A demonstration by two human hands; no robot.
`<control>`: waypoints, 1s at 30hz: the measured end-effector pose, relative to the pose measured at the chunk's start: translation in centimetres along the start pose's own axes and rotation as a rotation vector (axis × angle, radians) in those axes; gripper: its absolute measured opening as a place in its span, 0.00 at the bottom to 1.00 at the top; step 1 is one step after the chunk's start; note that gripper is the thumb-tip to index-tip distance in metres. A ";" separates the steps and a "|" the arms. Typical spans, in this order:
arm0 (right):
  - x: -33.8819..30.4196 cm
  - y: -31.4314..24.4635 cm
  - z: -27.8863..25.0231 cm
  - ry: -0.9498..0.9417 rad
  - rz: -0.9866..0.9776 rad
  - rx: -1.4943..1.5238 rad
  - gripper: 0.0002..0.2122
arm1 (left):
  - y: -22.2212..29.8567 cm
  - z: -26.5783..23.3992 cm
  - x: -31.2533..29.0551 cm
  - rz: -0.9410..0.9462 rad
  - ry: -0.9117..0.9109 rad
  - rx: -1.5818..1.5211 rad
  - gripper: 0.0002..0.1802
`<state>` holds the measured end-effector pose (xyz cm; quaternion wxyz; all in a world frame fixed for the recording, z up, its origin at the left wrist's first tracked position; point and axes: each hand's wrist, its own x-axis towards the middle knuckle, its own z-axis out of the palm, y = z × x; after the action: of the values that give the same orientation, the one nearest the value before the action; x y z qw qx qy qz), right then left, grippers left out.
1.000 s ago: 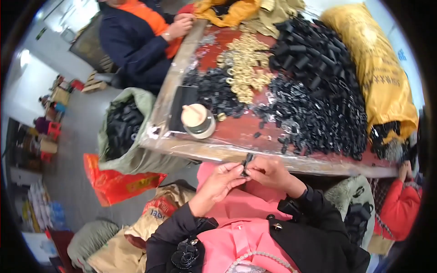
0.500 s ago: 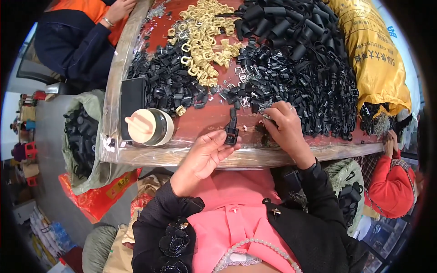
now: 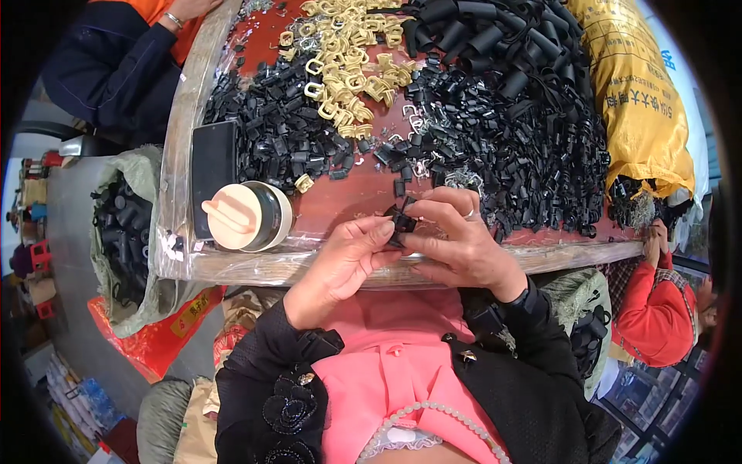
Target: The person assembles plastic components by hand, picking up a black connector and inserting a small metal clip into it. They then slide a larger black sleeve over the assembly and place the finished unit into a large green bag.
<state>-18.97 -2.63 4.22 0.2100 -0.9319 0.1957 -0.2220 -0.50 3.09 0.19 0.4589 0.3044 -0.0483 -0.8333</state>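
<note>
Near the table's front edge, my left hand [image 3: 352, 251] pinches a small black plastic part [image 3: 403, 223] between thumb and fingers. It looks like a buckle piece, but its exact kind is not clear. From the right, my right hand [image 3: 456, 240] has its thumb and fingertips closed on the same part. Whether a smaller piece sits between those fingertips is hidden. Just beyond my hands lie short black pieces [image 3: 399, 187] and a heap of small black plastic parts [image 3: 495, 155]. Thin silvery metal clips [image 3: 462, 179] lie among them.
Cream-coloured plastic buckles [image 3: 340, 85] lie mid-table, black tubes [image 3: 495, 39] behind. A lidded jar [image 3: 246, 218] and black flat box [image 3: 212, 174] stand left. A yellow sack [image 3: 645, 108] lies right. Co-workers sit at the far left [image 3: 116, 62] and right [image 3: 653, 317].
My right hand has come from the heap of black parts to the left and nearer, joining my left hand at the black part. The whole view has shifted slightly.
</note>
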 end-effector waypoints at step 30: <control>6.4 9.8 1.3 -0.089 0.299 -0.509 0.06 | -0.1 -0.4 0.0 0.061 -0.058 0.035 0.16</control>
<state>-15.68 -13.39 0.55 0.0080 -0.9243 0.3705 -0.0913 -0.33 3.19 -0.22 0.4770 0.2864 -0.0852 -0.8266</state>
